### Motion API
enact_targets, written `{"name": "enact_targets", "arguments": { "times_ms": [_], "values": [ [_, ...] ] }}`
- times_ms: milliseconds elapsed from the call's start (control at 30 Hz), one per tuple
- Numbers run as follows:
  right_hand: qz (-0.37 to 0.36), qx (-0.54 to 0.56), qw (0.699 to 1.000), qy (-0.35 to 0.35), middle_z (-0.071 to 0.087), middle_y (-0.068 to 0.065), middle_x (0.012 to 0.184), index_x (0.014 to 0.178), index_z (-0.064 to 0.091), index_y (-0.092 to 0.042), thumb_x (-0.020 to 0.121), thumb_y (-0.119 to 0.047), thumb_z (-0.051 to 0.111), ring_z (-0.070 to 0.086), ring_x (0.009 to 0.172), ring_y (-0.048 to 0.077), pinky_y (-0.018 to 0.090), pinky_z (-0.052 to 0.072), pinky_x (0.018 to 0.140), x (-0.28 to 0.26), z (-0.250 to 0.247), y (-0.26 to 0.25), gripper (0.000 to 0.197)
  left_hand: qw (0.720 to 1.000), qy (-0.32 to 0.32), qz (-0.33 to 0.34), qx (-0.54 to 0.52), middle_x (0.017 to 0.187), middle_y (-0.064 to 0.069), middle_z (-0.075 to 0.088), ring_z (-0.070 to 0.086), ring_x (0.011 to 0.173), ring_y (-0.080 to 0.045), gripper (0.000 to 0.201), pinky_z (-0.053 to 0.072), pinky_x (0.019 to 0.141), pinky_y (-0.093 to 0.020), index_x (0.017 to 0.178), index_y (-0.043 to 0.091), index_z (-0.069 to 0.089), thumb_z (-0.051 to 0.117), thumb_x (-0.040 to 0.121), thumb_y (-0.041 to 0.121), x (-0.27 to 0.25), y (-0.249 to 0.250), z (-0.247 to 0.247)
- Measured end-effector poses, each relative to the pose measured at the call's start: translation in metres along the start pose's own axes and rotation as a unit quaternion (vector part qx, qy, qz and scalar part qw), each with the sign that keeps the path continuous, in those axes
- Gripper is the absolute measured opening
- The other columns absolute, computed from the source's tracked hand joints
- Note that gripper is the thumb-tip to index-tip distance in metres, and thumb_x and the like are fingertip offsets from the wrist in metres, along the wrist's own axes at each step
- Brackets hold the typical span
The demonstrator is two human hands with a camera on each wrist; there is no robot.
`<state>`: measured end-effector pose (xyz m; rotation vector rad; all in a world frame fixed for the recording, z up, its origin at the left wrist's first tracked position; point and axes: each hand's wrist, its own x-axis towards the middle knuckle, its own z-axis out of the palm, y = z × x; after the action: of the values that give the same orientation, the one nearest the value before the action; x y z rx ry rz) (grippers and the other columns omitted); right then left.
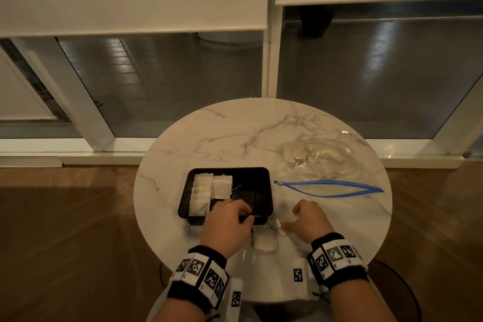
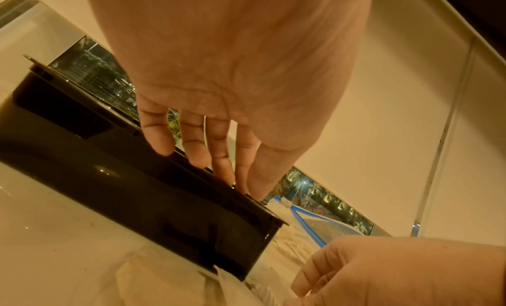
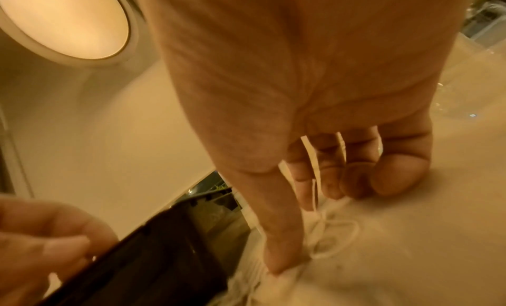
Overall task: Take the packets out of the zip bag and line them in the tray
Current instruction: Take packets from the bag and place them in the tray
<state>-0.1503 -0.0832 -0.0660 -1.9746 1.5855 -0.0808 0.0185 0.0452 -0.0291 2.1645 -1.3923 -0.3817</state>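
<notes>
The left hand (image 1: 226, 222) rests on the near rim of the black tray (image 1: 264, 178), at about 6 o'clock on the tray. In the left wrist view its fingers (image 2: 191, 146) reach out nearly straight and close together, their tips lying over the rim; the thumb lies alongside at the rim's right end. Whether the thumb grips the outer wall or only touches it cannot be told.

The right hand (image 1: 307, 218) sits on the round marble table (image 1: 235, 133), just beside the tray's near right corner, at about 4 o'clock from the tray. In the right wrist view its fingers (image 3: 394, 176) are curled with their tips down on the tabletop, slightly spread. The thumb points down and presses a loose packet (image 1: 275, 225) against the table, and a thin white string (image 3: 328, 241) loops beside the thumb tip. A pinch on the string cannot be made out.

A second packet (image 1: 264, 241) lies flat on the table between the two wrists, at 6 o'clock from the tray.

Inside the tray, a row of white packets (image 1: 201, 195) stands along the left side from 7 to 11 o'clock, with one more packet (image 1: 222, 186) just beside them toward the middle; the right half shows bare black floor.

The clear zip bag (image 1: 318, 159) lies at 2 o'clock from the tray, its blue zip strip (image 1: 329, 187) parted and facing the person, with pale packets showing inside.
</notes>
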Motion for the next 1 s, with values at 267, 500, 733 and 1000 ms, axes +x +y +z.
{"name": "enact_targets", "arguments": {
  "times_ms": [267,500,733,1000],
  "values": [
    [0.005,-0.022,1.000,-0.005,0.066,0.002,0.095,0.080,0.060,-0.022,0.083,-0.029,0.073,0.063,0.095,0.022,0.033,0.053,0.083,-0.008,-0.001,-0.007,0.015,1.000,-0.002,-0.002,0.001,0.107,0.013,0.061,0.053,0.107,-0.007,0.023,0.051,0.098,-0.031,0.115,0.033,0.068,0.065,0.093,0.039,0.000,0.001,0.000],
    [-0.020,0.103,0.994,-0.029,0.067,0.000,0.087,0.083,0.063,-0.021,0.078,-0.023,0.081,0.065,0.077,0.012,0.025,0.050,0.066,-0.021,-0.037,-0.006,0.019,0.999,-0.003,-0.004,-0.038,0.107,0.015,0.063,0.056,0.105,-0.004,0.020,0.053,0.096,-0.030,0.113,0.031,0.069,0.066,0.094,0.036,0.000,0.002,-0.003],
    [-0.110,0.316,0.940,-0.064,0.071,0.010,0.083,0.107,0.062,-0.022,0.082,-0.012,0.080,0.065,0.065,0.013,0.022,0.051,0.056,-0.048,-0.068,-0.033,0.033,0.976,-0.011,-0.013,-0.217,0.091,0.014,0.073,0.066,0.086,0.004,0.016,0.056,0.082,-0.020,0.104,0.027,0.074,0.063,0.097,0.036,0.000,0.018,-0.015],
    [-0.136,0.520,0.843,-0.006,0.076,0.012,0.096,0.117,0.060,-0.018,0.083,-0.005,0.078,0.072,0.087,0.028,0.028,0.059,0.069,-0.053,-0.041,-0.060,0.041,0.922,-0.004,-0.049,-0.385,0.086,-0.001,0.077,0.074,0.080,-0.015,0.004,0.056,0.070,-0.022,0.095,0.017,0.074,0.071,0.093,0.017,0.000,0.028,-0.022]
  ]
}}
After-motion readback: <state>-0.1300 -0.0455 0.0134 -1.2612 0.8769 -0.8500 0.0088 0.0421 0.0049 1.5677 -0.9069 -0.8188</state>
